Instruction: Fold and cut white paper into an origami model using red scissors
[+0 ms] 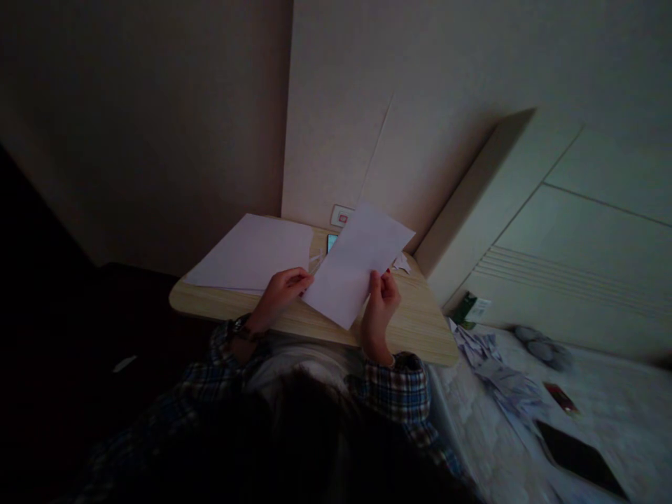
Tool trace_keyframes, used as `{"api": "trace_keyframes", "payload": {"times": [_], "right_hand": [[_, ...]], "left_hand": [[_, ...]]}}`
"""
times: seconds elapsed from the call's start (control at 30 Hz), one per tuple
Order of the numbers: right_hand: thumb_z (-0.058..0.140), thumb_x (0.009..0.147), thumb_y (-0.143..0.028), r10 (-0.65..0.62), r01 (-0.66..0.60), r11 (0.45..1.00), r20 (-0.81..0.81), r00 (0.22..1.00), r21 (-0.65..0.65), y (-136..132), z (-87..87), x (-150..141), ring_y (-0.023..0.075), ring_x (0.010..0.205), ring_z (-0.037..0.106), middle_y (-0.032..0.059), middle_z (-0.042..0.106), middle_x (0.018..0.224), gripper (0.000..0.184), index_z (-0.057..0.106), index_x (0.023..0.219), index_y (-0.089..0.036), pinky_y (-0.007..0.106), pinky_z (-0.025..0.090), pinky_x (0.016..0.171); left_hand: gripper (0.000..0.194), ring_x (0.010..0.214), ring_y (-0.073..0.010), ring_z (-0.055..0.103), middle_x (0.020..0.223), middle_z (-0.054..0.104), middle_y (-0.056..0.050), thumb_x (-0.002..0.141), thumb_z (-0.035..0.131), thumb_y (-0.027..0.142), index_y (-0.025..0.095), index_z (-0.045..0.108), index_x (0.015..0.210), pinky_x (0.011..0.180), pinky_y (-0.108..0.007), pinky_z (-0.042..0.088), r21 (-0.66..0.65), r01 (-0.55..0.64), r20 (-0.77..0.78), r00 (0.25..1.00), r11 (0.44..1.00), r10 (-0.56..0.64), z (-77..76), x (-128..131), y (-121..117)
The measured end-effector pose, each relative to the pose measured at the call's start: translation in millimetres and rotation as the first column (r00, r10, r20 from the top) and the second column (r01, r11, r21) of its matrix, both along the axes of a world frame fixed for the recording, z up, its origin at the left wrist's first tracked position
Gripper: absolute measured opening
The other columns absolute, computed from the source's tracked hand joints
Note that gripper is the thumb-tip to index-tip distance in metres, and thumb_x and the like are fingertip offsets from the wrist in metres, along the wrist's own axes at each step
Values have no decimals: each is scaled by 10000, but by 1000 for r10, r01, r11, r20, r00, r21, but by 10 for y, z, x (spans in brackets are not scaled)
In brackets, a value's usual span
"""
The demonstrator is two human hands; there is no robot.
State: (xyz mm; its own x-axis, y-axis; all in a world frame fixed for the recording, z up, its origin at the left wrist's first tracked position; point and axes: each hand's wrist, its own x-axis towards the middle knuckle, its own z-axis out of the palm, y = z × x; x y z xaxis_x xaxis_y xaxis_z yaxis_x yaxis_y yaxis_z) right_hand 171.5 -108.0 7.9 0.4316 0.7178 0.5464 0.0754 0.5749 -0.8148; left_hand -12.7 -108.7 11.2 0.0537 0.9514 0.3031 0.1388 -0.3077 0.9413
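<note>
A white sheet of paper (357,262) is held up at a slant above the small wooden table (414,315). My left hand (288,285) pinches its lower left edge between thumb and fingers. On the right edge, my right hand (383,297) grips the sheet, thumb in front and the other fingers partly behind it. Flat on the table's left side lies more white paper (252,253). Thin paper strips (316,259) and a phone (331,243), partly hidden by the held sheet, are behind it. Small paper scraps (402,263) rest at the right.
A wall socket (341,215) sits just behind the table. To the right, a bed (477,427) carries a heap of torn paper (493,371), a dark tablet-like device (580,455), a small red packet (561,397) and a grey soft object (540,346). One scrap (124,363) lies on the dark floor.
</note>
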Motion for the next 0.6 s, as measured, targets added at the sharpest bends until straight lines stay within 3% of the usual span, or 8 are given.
{"api": "trace_keyframes", "payload": {"times": [0.43, 0.6], "right_hand": [[556, 832, -389, -1, 1, 1000, -16, 1000, 20, -7, 10, -2, 112, 634, 421, -32, 489, 677, 247, 555, 721, -168, 227, 341, 578], [544, 839, -413, -14, 13, 1000, -41, 999, -14, 12, -10, 16, 101, 584, 375, -43, 448, 661, 276, 499, 692, -183, 220, 308, 532]], "left_hand": [[299, 561, -114, 422, 542, 413, 43, 735, 546, 430, 188, 480, 572, 542, -225, 363, 21, 14, -23, 1000, 1000, -14, 23, 8, -28], [259, 586, -135, 518, 601, 515, 34, 678, 601, 438, 189, 527, 671, 540, -233, 433, -43, 72, 19, 997, 996, -71, -9, 6, 7]]}}
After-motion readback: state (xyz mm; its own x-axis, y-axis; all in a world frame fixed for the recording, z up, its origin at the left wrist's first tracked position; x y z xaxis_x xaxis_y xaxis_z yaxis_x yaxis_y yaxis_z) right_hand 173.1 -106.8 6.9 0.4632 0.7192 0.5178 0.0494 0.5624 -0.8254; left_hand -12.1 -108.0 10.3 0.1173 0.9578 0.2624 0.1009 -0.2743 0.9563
